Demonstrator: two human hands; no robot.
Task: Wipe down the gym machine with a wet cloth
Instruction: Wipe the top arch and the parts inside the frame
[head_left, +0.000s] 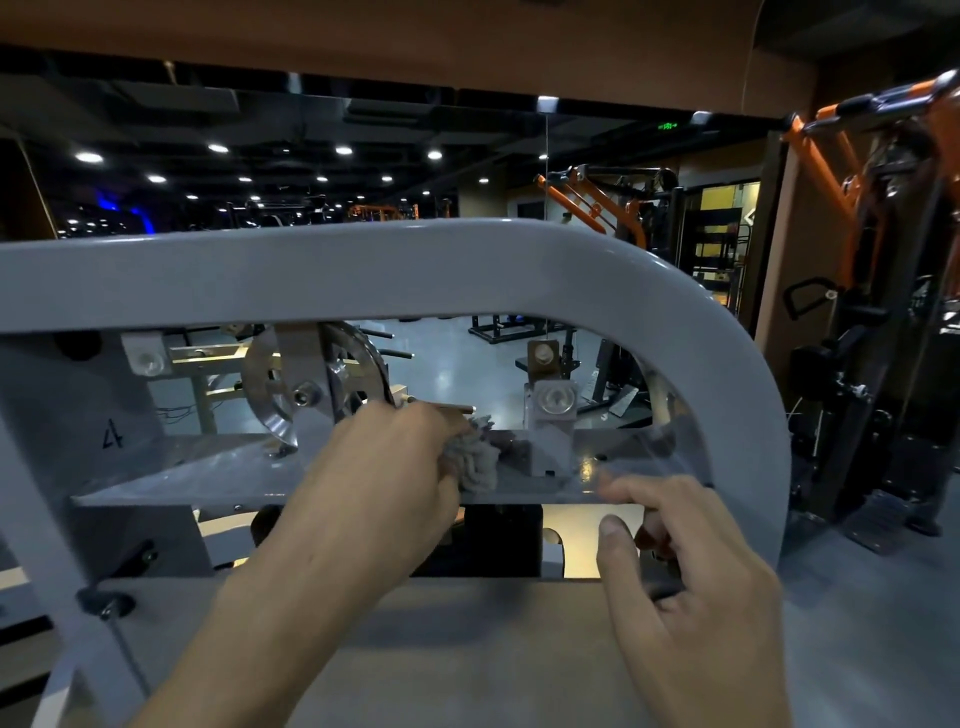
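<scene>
The left hand (384, 467) clutches a crumpled grey cloth (475, 460), pressing it onto the flat grey metal shelf (208, 478) under the machine's curved grey frame tube (467, 260). The right hand (675, 566), fingers loosely curled and holding nothing, touches the shelf's front edge right of the cloth. A silver pulley wheel (317, 384) stands just left of the cloth.

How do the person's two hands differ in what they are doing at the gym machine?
The left hand grips the grey cloth on the machine's flat grey plate; the right hand holds nothing. The left hand reaches in under the curved frame bar; the right hand sits lower and nearer, at the plate's front edge, fingers loosely bent. Both are bare.
</scene>
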